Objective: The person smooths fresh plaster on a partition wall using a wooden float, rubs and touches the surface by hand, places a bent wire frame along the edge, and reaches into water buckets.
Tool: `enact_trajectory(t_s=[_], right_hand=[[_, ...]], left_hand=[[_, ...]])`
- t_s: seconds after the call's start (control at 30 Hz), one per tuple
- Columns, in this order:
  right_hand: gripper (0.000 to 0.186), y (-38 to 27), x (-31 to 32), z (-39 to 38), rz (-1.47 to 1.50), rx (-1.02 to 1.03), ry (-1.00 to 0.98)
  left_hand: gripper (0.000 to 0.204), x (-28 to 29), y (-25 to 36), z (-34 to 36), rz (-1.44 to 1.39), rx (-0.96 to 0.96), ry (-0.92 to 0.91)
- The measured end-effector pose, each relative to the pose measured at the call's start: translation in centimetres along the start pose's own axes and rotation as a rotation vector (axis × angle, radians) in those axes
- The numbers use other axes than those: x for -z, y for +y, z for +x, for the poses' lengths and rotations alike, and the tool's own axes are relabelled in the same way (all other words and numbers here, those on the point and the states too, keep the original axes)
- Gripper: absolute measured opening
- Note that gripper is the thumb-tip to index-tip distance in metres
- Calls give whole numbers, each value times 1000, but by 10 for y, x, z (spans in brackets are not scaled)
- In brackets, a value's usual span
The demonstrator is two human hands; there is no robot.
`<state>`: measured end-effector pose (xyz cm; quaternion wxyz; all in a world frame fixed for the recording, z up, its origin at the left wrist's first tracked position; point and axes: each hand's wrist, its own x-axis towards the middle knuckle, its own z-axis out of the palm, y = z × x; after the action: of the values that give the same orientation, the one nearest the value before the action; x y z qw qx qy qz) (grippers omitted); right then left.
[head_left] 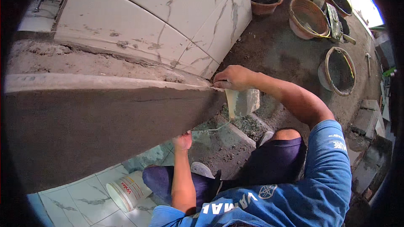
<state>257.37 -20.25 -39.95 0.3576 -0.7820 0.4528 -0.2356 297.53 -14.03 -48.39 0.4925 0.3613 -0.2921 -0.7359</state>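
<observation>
A low wall coated in smooth grey-brown mortar runs from the left to an end near the middle. My right hand is at the top corner of that end, its fingers pinched together; whatever they hold is hidden. Lower down, my left hand is by the wall's bottom edge, partly covered by it. A thin pale cord starts at the left fingertips, which look closed on it, and curves up toward a cream strip below my right hand.
Marbled white tiles rise beyond the wall's rough top. A white bucket lies tipped on the tiled floor at lower left. Tubs, a round bucket and a trowel sit at upper right. Concrete blocks are stacked at right.
</observation>
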Motion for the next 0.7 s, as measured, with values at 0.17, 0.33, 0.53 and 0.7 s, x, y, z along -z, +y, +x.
enact_trajectory(t_s=[0.17, 0.33, 0.53, 0.7], right_hand=[[35, 2, -3, 3, 9, 9, 14], [33, 2, -2, 5, -11, 6, -2], [32, 6, 3, 8, 7, 95, 1], [34, 8, 5, 12, 9, 123, 12]], left_hand=[[16, -14, 6, -6, 169, 11, 194], [5, -39, 13, -12, 83, 70, 238], [11, -70, 7, -29, 130, -67, 36], [24, -90, 0, -44, 24, -41, 150]])
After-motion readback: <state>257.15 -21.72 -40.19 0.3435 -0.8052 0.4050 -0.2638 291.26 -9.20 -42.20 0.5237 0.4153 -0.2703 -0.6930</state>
